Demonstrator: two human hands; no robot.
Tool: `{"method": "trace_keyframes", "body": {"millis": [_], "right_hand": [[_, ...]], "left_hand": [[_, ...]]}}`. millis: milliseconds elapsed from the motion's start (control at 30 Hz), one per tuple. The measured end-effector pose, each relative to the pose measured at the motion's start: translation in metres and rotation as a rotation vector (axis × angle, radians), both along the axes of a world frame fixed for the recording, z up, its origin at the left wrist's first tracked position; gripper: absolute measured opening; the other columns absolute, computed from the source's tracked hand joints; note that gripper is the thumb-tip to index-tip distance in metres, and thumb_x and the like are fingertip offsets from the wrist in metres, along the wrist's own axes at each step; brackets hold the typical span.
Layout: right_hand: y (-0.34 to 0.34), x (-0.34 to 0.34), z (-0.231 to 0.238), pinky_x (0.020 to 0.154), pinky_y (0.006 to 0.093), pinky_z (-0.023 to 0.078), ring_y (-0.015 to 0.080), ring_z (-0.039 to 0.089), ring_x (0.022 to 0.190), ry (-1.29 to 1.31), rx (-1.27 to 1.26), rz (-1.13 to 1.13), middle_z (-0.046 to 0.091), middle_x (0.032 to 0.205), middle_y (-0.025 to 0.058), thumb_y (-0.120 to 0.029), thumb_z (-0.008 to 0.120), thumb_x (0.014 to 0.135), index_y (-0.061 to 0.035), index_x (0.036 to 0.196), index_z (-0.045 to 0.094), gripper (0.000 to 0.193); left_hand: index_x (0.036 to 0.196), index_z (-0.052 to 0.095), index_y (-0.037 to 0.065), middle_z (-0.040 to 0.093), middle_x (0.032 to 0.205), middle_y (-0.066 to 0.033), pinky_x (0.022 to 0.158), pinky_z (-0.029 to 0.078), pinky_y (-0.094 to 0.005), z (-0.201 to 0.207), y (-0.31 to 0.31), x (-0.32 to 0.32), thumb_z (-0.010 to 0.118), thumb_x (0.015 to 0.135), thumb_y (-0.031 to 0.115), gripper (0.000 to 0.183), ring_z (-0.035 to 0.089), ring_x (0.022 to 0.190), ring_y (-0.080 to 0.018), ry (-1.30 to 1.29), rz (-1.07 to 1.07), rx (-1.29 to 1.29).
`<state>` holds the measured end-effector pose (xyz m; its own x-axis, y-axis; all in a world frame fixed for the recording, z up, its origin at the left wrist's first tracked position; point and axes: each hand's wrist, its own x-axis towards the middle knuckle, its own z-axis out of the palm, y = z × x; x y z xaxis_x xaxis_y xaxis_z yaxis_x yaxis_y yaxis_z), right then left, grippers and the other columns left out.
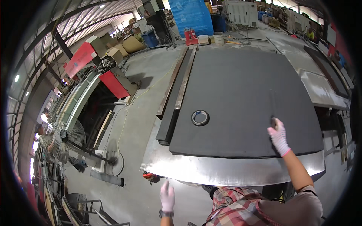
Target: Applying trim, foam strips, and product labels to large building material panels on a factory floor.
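Observation:
A large dark grey foam-like sheet (233,94) lies on a shiny metal-topped table (233,171). My right hand (279,138), in a white glove with pinkish fingertips, is over the sheet's right part. Its fingers are closed on a small dark object (273,120), mostly hidden by the grip. In a matching glove, my left hand (167,196) is raised off the table's near left corner, fingers stretched out and holding nothing. A dark roll of tape (200,118) rests flat on the sheet, left of centre.
Two long metal bars (186,79) lie along the sheet's left side, beside stacked dark strips (168,128). An orange-and-black tool (151,176) shows below the table corner. A standing fan (66,139) and red machine (113,83) stand left; another metal table (316,84) is at right.

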<state>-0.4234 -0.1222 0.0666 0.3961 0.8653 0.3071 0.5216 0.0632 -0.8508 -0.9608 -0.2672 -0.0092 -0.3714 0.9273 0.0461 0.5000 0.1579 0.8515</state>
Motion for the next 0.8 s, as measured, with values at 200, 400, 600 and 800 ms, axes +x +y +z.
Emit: {"method": "trace_keyframes", "body": {"millis": [200, 400, 600, 800], "right_hand": [[0.107, -0.191, 0.038, 0.050, 0.0224, 0.043, 0.0065, 0.046, 0.055, 0.546, -0.673, 0.639, 0.060, 0.101, 0.0056, -0.011, 0.062, 0.090, -0.0054, 0.142, 0.036, 0.058], [0.098, -0.294, -0.014, 0.059, 0.0233, 0.046, 0.0081, 0.052, 0.061, 0.795, -0.643, 0.557, 0.054, 0.077, 0.0009, -0.016, 0.057, 0.091, -0.0012, 0.135, 0.041, 0.049], [0.078, -0.342, -0.012, 0.072, 0.0354, 0.051, 0.0230, 0.064, 0.076, 0.350, -0.776, 0.380, 0.064, 0.087, 0.0155, -0.025, 0.052, 0.092, 0.0015, 0.133, 0.041, 0.050], [0.064, -0.431, -0.011, 0.083, 0.0439, 0.047, 0.0406, 0.059, 0.096, 0.214, -0.629, 0.082, 0.061, 0.100, 0.0259, -0.025, 0.052, 0.090, 0.0017, 0.125, 0.046, 0.045]], "left_hand": [[0.126, 0.045, 0.003, 0.062, 0.101, -0.0126, 0.082, 0.050, -0.0338, -0.009, 0.249, 0.018, 0.062, 0.090, 0.030, 0.047, 0.060, 0.091, -0.0210, -0.951, 0.192, -0.223], [0.097, 0.060, 0.009, 0.052, 0.076, -0.0036, 0.059, 0.042, -0.0311, -0.061, 0.348, -0.023, 0.063, 0.089, 0.035, 0.027, 0.048, 0.065, -0.0173, -1.257, 0.254, -0.280], [0.081, 0.058, 0.009, 0.050, 0.069, -0.0034, 0.052, 0.040, -0.0322, -0.016, 0.404, -0.003, 0.060, 0.090, 0.042, 0.035, 0.048, 0.061, -0.0165, -0.752, -0.021, -0.335], [0.095, 0.058, 0.005, 0.054, 0.080, -0.0027, 0.068, 0.046, -0.0293, -0.005, 0.408, -0.007, 0.062, 0.088, 0.016, 0.014, 0.053, 0.073, -0.0135, -0.902, -0.077, -0.376]]}}
